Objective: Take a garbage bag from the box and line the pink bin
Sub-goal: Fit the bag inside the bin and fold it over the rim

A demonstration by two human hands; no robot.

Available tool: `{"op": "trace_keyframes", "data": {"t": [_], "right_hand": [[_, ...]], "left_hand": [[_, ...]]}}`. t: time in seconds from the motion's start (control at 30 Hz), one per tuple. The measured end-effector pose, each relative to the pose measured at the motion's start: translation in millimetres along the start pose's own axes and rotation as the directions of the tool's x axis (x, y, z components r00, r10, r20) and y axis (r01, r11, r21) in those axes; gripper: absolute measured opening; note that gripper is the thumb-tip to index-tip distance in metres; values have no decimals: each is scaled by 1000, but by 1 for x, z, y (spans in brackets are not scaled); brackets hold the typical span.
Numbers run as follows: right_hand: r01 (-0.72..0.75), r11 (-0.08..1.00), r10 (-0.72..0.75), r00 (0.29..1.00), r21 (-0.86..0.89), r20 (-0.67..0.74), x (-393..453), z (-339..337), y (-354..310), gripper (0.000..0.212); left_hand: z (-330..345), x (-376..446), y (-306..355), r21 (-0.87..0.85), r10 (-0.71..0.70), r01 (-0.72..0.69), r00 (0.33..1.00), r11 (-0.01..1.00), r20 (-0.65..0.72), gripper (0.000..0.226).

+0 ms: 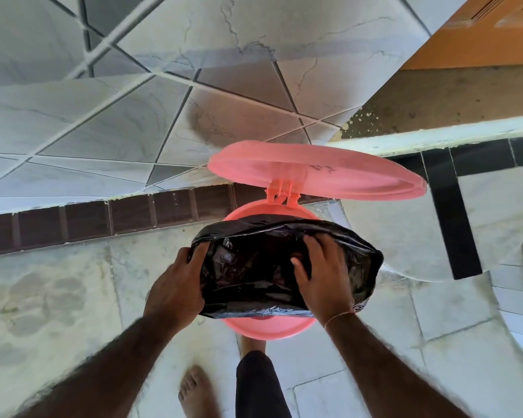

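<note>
- The floor (58,297) is seen from above, pale and stained tiles, with a dark brown tile strip (103,218) running along the foot of the grey tiled wall (118,116).
- A wooden door (480,34) is caught at the upper right, above a rough concrete step (450,98).
- The pink bin (269,327) is planted on the floor right against the wall, its rim showing at the near and far sides only.
- The lid (314,173) is swung up on its hinge and stands open behind the bin.
- The black garbage bag (254,273) is spread across the mouth of the bin, its opening stretched wide and overhanging the rim on the right side; the far edge looks folded over the rim.
- The left hand (178,285) is clamped on the left edge of the bag, fingers curled into the opening, thumb hidden.
- The right hand (320,273) is laid inside the bag, fingers spread and bent down onto the plastic; whether the film is actually pinched cannot be told.
- A thin thread bracelet (340,315) is worn on the right wrist.
- A bare foot (194,390) and a dark trouser leg (257,384) are glimpsed below the bin.
</note>
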State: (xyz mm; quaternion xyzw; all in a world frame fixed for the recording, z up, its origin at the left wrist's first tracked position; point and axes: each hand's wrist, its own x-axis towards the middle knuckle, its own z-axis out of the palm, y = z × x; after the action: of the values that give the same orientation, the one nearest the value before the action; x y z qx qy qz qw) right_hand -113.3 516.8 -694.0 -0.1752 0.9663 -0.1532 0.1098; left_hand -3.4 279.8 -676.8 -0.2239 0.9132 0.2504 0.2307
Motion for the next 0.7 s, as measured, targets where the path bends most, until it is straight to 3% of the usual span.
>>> {"op": "trace_keyframes", "data": {"t": [0.1,0.27,0.33,0.4,0.43,0.5,0.57,0.63,0.7], "right_hand": [[-109,994,109,993,1,36,19,1,4,57],[-29,998,37,986,-52,164,52,12,8,59],[-31,998,39,982,-45,183,60,14,8,59],[-44,999,49,985,-31,167,65,15,5,58],[-53,998,56,986,-22,155,67,15,3,58],[-64,998,64,990,-1,128,69,15,-1,58],[-83,996,81,993,23,85,69,14,-3,57],[-95,994,95,995,53,10,65,13,-3,53],[-127,987,134,989,95,-63,58,13,0,47]], "left_hand": [[0,0,-5,12,-5,5,1000,1000,6,75],[2,3,-8,-63,25,-25,1000,998,2,74],[2,6,-12,-212,-68,66,998,975,2,72],[-4,8,-12,-233,-149,118,982,965,-119,66],[-6,7,-10,-107,-85,60,965,992,-249,57],[-7,5,4,192,236,-163,851,968,-469,33],[-3,10,26,258,480,-405,743,877,-466,21],[5,25,40,207,503,-458,779,864,-375,27],[9,41,47,203,442,-396,844,895,-303,34]]}}
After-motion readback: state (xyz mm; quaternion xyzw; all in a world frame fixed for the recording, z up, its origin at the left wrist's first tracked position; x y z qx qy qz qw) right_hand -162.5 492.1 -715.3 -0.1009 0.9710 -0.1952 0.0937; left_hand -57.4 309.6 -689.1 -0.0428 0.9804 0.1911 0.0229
